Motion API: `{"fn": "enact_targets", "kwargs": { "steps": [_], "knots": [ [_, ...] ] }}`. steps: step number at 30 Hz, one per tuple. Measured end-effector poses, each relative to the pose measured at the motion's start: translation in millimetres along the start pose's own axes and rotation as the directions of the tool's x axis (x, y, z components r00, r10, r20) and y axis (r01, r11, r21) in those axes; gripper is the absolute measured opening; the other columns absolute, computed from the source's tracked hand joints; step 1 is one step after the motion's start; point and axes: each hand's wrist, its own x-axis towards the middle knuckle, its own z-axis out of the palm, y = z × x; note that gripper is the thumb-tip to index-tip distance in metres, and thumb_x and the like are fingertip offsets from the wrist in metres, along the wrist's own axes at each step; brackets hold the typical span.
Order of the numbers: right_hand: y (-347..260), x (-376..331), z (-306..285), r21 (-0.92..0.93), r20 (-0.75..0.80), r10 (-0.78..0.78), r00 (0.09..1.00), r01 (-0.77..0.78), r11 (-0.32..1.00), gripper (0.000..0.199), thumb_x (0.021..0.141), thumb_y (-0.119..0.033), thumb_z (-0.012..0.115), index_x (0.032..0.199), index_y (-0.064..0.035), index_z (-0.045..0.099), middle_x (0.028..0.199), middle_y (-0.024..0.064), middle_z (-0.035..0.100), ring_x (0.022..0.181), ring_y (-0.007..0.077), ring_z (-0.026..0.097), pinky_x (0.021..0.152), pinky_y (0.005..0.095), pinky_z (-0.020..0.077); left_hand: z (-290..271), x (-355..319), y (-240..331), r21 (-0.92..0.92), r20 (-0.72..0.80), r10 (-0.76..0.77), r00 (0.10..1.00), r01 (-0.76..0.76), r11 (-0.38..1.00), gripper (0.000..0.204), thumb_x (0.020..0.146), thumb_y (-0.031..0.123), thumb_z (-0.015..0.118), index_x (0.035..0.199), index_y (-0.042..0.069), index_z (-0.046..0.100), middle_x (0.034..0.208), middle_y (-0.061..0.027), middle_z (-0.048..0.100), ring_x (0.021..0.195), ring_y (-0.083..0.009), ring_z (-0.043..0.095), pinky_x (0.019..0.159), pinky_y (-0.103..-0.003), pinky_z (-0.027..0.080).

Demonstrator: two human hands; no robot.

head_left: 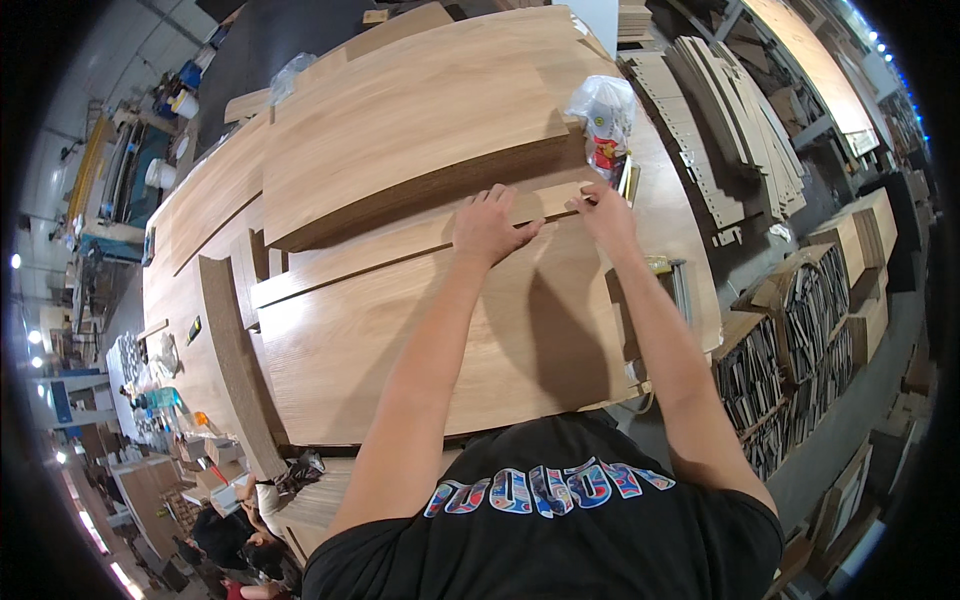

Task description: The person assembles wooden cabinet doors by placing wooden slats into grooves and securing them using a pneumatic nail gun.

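A long, narrow wood-grain strip [370, 258] lies along the far edge of a broad wood-grain panel [340, 350] in front of me. My left hand [486, 230] rests palm down on the strip, fingers stretched out and thumb spread to the right. At the strip's right end, my right hand [606, 212] is closed in a pinch, thumb against fingertips. Whether it grips the strip's end or some small thing there is hidden. Beyond the strip rises a thick stack of wood-grain boards [420, 130], its brown edges facing me.
A clear plastic bag [605, 105] with red packaging lies past my right hand. An upright brown board stack [228, 350] borders the panel on the left. Cut boards [700, 120] are piled at right, above bundled offcuts [800, 320]. Other people [235, 540] are at lower left.
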Motion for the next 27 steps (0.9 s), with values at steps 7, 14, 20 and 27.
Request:
{"fn": "enact_targets", "kwargs": {
  "steps": [7,14,20,27],
  "knots": [
    [-6,-22,7,0.01,-0.148,-0.106,0.983,0.109,0.994,0.026,0.106,-0.033,0.077,0.116,-0.0098,0.083,0.103,0.0207,0.081,0.103,0.0452,0.077,0.087,0.0563,0.0599,2,6,-2,0.007,0.027,0.03,0.999,-0.03,1.0,0.076,0.094,0.072,0.075,0.138,0.01,0.073,0.133,-0.0086,0.073,0.124,-0.0317,0.071,0.106,-0.048,0.055],
    [-7,-19,8,0.096,-0.11,0.078,0.991,-0.067,0.993,0.032,0.102,-0.037,0.081,0.123,-0.0138,0.086,0.114,0.0165,0.084,0.11,0.0406,0.079,0.098,0.0525,0.0618,-2,5,0,0.006,0.039,0.039,0.999,-0.039,0.999,0.075,0.094,0.074,0.075,0.132,0.01,0.073,0.13,-0.0078,0.073,0.118,-0.0324,0.072,0.101,-0.048,0.055],
    [-11,-17,1,0.189,-0.057,0.216,0.975,-0.202,0.961,0.035,0.1,-0.039,0.081,0.125,-0.0148,0.086,0.119,0.0173,0.084,0.117,0.0411,0.078,0.103,0.0513,0.0608,-3,7,5,-0.008,0.042,0.031,0.999,-0.03,1.0,0.074,0.093,0.074,0.076,0.129,0.009,0.074,0.128,-0.0076,0.074,0.117,-0.0326,0.072,0.101,-0.048,0.056],
    [-20,-21,-4,0.132,-0.049,0.186,0.981,-0.178,0.975,0.031,0.104,-0.036,0.076,0.125,-0.015,0.086,0.118,0.0192,0.083,0.116,0.0417,0.078,0.102,0.053,0.0603,-4,10,7,-0.007,0.038,0.013,0.999,-0.013,1.0,0.078,0.091,0.074,0.078,0.13,0.008,0.074,0.129,-0.009,0.075,0.119,-0.0326,0.073,0.101,-0.047,0.056]
  ]
}}
